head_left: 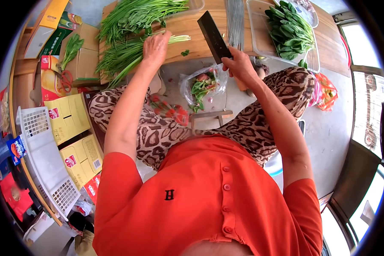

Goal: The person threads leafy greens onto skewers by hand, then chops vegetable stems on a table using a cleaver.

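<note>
My left hand (156, 48) is closed over a bunch of long green stalks (123, 58) on the wooden table (205, 40). Their pale cut ends point right, past my fingers. In my right hand (239, 64) is a cleaver (214, 36), gripped by its handle, with the dark blade raised and slanting up to the left. A larger pile of greens (136, 15) lies behind my left hand. Between the two hands a small leaf scrap (185, 53) rests on the table.
Thin grey sticks (234, 25) lie behind the cleaver. Leafy greens (288, 32) fill a clear tray (260, 40) at right. Below the table edge is a plastic bag of scraps (204, 85). Red scissors (65, 81) and cartons (67, 117) are at left.
</note>
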Available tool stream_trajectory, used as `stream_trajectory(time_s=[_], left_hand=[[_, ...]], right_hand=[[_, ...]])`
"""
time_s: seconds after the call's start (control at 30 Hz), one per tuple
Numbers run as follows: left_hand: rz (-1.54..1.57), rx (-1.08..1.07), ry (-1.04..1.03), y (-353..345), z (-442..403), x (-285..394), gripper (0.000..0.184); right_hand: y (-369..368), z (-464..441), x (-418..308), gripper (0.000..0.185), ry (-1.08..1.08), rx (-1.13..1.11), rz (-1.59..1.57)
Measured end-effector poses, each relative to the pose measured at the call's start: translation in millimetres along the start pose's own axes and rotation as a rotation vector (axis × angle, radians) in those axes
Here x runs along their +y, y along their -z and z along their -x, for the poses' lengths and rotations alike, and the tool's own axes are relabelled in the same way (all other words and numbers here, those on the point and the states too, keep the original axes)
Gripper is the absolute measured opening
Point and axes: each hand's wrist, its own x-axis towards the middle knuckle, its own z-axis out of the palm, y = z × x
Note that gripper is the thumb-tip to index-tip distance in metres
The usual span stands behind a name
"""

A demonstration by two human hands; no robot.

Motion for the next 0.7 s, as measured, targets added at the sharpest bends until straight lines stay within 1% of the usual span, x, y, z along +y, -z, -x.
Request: stream_trajectory(time_s=[0.07, 0.1, 0.17, 0.2, 0.27, 0.3, 0.37, 0.4, 0.43, 0.5, 0.53, 0.6, 0.7], left_hand=[[0.143, -0.107, 0.177, 2, -2, 5, 0.018], [0.138, -0.107, 0.176, 0, -2, 4, 0.018], [0.254, -0.037, 0.218, -4, -5, 6, 0.017], [0.253, -0.037, 0.214, -5, -8, 5, 0.017], [0.746, -0.454, 0.505, 12, -22, 8, 0.022], [0.743, -0.455, 0.502, 21, -24, 13, 0.022], [1.22, -0.509, 0.473, 41, -20, 30, 0.018], [1.355, -0.544, 0.464, 40, -18, 37, 0.016], [1.353, -0.546, 0.46, 41, -15, 43, 0.016], [1.67, -0.66, 0.458, 39, -7, 54, 0.016], [1.729, -0.709, 0.444, 35, -4, 60, 0.018], [1.781, -0.73, 0.442, 28, 2, 70, 0.018], [1.851, -0.739, 0.449, 24, 8, 80, 0.018]], right_hand=[[2, 2, -3, 0.02, -0.009, 0.0, 0.003], [2, 2, -4, 0.02, -0.018, -0.001, 0.005], [2, 1, -2, 0.019, -0.009, -0.004, -0.004], [2, 2, -1, 0.019, -0.003, -0.006, -0.01], [4, 4, -3, 0.018, 0.015, 0.002, -0.036], [4, 5, -5, 0.018, 0.034, 0.007, -0.059], [6, 8, -13, 0.018, 0.035, 0.033, -0.077], [6, 10, -16, 0.019, 0.034, 0.056, -0.091], [6, 10, -16, 0.019, 0.034, 0.06, -0.093], [8, 6, -14, 0.02, 0.064, 0.051, -0.266], [7, 3, -11, 0.02, 0.062, 0.055, -0.265], [5, -3, -6, 0.021, 0.102, 0.066, -0.494], [6, -2, -9, 0.023, 0.076, 0.061, -0.494]])
